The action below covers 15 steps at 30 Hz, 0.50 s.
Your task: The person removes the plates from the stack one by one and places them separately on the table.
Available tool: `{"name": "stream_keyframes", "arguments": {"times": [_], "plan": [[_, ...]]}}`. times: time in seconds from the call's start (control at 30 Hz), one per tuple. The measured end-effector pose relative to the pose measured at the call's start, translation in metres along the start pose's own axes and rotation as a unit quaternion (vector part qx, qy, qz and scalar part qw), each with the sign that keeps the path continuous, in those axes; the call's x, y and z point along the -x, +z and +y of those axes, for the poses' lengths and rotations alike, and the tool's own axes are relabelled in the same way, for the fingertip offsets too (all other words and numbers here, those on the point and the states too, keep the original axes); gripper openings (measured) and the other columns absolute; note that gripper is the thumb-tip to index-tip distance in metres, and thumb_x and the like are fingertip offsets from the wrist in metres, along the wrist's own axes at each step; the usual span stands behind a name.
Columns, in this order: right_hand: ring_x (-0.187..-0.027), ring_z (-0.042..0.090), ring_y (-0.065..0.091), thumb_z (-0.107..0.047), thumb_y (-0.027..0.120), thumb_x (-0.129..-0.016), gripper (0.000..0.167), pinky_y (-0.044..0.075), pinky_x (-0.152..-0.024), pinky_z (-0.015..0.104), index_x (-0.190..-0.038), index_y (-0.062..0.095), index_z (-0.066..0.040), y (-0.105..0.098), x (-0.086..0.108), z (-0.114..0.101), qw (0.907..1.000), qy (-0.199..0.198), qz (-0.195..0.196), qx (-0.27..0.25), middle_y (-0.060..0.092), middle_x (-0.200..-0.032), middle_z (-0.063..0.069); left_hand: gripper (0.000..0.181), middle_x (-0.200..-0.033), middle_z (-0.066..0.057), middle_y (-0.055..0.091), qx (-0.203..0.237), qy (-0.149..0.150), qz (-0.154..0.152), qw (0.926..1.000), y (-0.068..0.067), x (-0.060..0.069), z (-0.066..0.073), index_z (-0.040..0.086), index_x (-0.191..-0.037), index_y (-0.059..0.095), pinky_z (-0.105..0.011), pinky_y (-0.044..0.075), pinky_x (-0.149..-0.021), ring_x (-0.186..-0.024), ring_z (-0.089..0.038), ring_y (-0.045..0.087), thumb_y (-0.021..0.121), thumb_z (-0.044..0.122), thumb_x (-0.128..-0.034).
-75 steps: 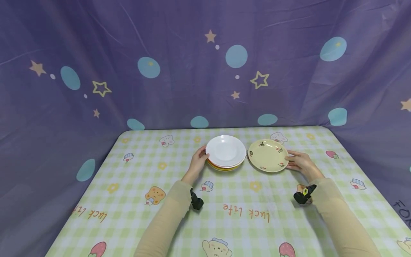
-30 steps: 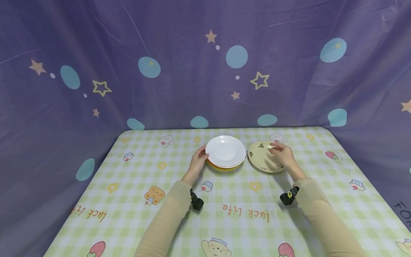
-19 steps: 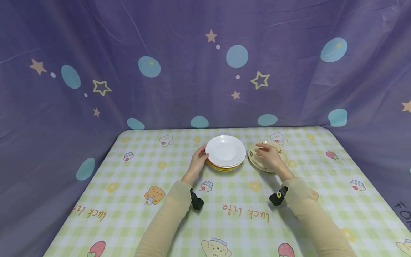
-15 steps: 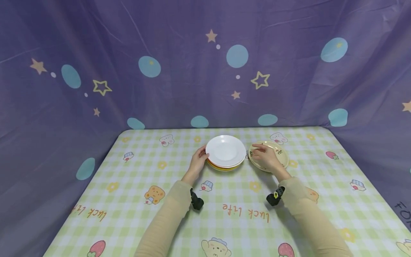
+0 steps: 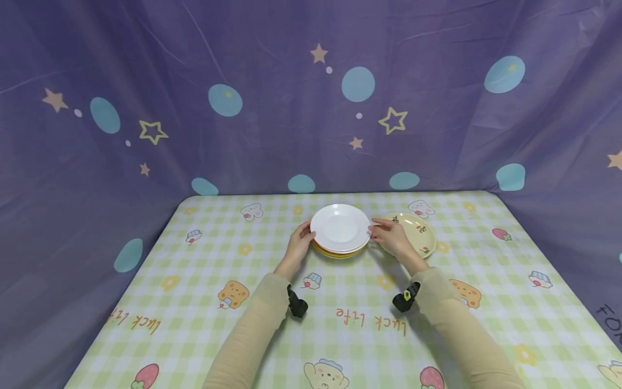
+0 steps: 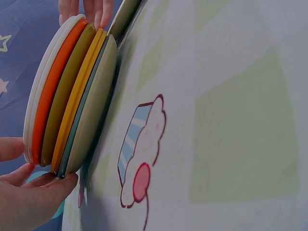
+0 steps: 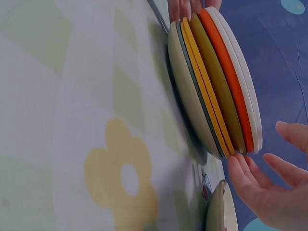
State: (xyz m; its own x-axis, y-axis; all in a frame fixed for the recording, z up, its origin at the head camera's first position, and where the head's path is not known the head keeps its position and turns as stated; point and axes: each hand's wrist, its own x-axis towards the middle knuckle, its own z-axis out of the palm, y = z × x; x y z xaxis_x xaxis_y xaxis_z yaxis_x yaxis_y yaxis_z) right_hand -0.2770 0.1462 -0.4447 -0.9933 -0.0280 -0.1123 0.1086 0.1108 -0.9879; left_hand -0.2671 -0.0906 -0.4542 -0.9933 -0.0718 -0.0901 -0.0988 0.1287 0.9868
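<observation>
A stack of several plates (image 5: 341,229) stands on the table, the topmost one white. In the left wrist view its edges show white, orange, olive, yellow, teal and pale cream layers (image 6: 91,110). At the stack's left side my left hand (image 5: 297,247) grips the rim, thumb near the top plate and fingers lower down. My right hand (image 5: 394,240) is at the right side. In the right wrist view its fingertips (image 7: 235,161) touch the edge of the stack, while the thumb stands apart from the white rim. Partly behind that hand lies a cream plate (image 5: 415,235) with small printed motifs.
A green-and-white checked tablecloth (image 5: 194,335) with cartoon prints covers the table. Behind it hangs a purple curtain (image 5: 272,146) with stars and blue ovals. Each wrist wears a small black camera (image 5: 297,303).
My right hand has left the cream plate's right rim, passed leftward over that plate and come to the right edge of the stack. My left hand has stayed at the stack's left rim.
</observation>
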Motion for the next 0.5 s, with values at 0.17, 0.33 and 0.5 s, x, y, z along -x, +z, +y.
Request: {"name": "stream_keyframes", "arguments": {"times": [0.17,0.33,0.5], "plan": [[-0.061,0.0,0.056,-0.005,0.056,-0.084,0.047,0.053,-0.069,0.021,-0.128,0.041,0.007,0.0031,-0.0013,-0.0003,0.9999,0.011,0.008,-0.008,0.049,-0.116,0.031,0.043,-0.136,-0.013,0.039,0.004,-0.001,0.0,1.0,0.0002,-0.0002,0.0001,0.005,-0.131,0.04,-0.032,0.031,-0.103,-0.125,-0.024,0.035,0.048,0.009,-0.0893],[-0.059,-0.001,0.056,-0.006,0.057,-0.083,0.047,0.052,-0.065,0.016,-0.127,0.043,0.004,0.006,-0.0013,-0.0006,0.9995,0.023,0.018,0.009,0.05,-0.117,0.027,0.043,-0.136,-0.012,0.038,0.006,-0.002,-0.003,1.0,-0.0001,-0.0003,-0.0004,0.005,-0.132,0.04,-0.032,0.032,-0.103,-0.125,-0.024,0.034,0.047,0.009,-0.0895],[-0.062,-0.002,0.055,-0.005,0.06,-0.081,0.047,0.052,-0.065,0.015,-0.125,0.046,0.005,0.0081,-0.0001,-0.0009,0.9994,0.018,0.022,0.018,0.049,-0.118,0.025,0.044,-0.137,-0.011,0.037,0.006,-0.004,-0.002,1.0,-0.0003,0.0007,-0.0001,0.007,-0.132,0.039,-0.032,0.032,-0.103,-0.126,-0.023,0.033,0.047,0.01,-0.0895]]}}
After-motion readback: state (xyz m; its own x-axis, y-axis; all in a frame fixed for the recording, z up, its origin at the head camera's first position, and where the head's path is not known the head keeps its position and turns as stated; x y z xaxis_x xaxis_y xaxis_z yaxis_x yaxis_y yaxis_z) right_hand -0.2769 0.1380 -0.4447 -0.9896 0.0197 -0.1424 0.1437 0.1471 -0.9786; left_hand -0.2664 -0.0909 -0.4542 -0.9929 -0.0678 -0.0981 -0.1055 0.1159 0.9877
